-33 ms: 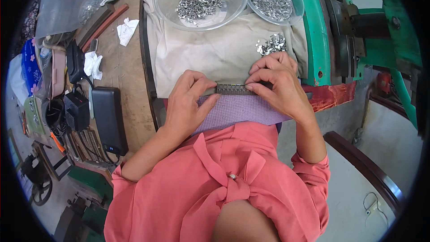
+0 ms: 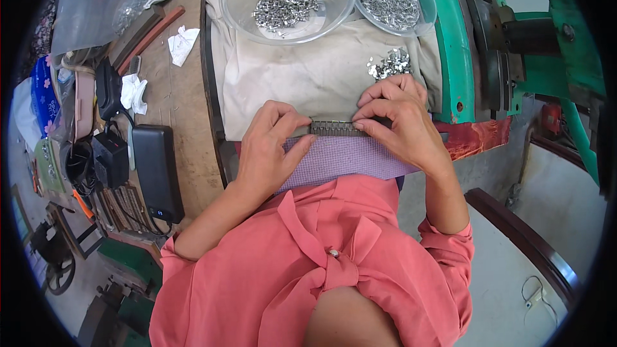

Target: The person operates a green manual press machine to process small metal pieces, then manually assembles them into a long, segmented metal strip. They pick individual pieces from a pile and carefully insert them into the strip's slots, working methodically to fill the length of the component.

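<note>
A dark metal bar with a row of small slots (image 2: 335, 128) lies level along the near edge of the beige cloth, above a purple checked cloth (image 2: 347, 157). At its left end, my left hand (image 2: 267, 144) pinches it between thumb and fingers. My right hand (image 2: 402, 122) grips the other end with thumb and forefinger, the remaining fingers curled. Just beyond the right hand sits a loose heap of small shiny metal pieces (image 2: 392, 64). Whether a small piece is also between my right fingertips is too small to tell.
Two clear plastic bowls, a larger one (image 2: 226, 9) and a smaller one (image 2: 432, 13), hold small metal parts at the back. A green machine vise (image 2: 456, 58) stands right. On the wooden bench (image 2: 183, 109) at left are a black power bank (image 2: 157, 170) and crumpled tissue (image 2: 133, 93).
</note>
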The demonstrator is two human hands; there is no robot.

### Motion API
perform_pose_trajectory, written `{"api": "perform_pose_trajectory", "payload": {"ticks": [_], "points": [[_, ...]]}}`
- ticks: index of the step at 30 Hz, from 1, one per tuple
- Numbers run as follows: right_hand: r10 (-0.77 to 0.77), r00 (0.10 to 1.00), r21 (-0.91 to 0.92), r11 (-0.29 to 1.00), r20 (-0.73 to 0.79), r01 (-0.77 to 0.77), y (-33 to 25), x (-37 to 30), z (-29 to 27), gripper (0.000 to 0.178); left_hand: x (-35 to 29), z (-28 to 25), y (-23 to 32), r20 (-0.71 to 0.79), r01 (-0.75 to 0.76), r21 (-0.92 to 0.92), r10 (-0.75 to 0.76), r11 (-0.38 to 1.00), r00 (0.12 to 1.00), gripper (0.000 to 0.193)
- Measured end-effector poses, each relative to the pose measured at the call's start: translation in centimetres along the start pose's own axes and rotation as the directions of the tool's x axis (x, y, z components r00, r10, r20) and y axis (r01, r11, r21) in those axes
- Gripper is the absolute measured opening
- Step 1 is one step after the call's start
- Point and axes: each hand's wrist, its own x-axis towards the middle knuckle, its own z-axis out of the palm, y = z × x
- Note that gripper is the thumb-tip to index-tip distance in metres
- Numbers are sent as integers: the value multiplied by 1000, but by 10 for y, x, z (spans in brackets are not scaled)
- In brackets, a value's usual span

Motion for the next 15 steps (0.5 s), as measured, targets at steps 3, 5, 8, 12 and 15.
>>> {"api": "perform_pose_trajectory", "payload": {"ticks": [3, 5, 8, 12, 15], "points": [[-24, 1000, 5, 1000, -9, 24, 2, 1, 1, 10, 0, 0, -1, -2, 2, 0, -2, 1000, 1000, 28], [-32, 999, -3, 999, -23, 32, 0, 2, 2, 10, 0, 1, -1, -5, 3, -3, -3, 1000, 1000, 28], [-22, 999, -40, 999, -48, 20, -4, 3, 5, 10, 1, 0, 0, 0, -8, 7, 8, 1000, 1000, 28], [-33, 996, -56, 998, -80, 29, -4, 3, 10, 12, 0, 0, -1, 4, 11, 5, -11, 1000, 1000, 29], [-32, 997, -37, 999, -77, 29, -2, 3, 9, 14, 0, 0, 0, 0, 8, -4, -8, 1000, 1000, 29]]}}
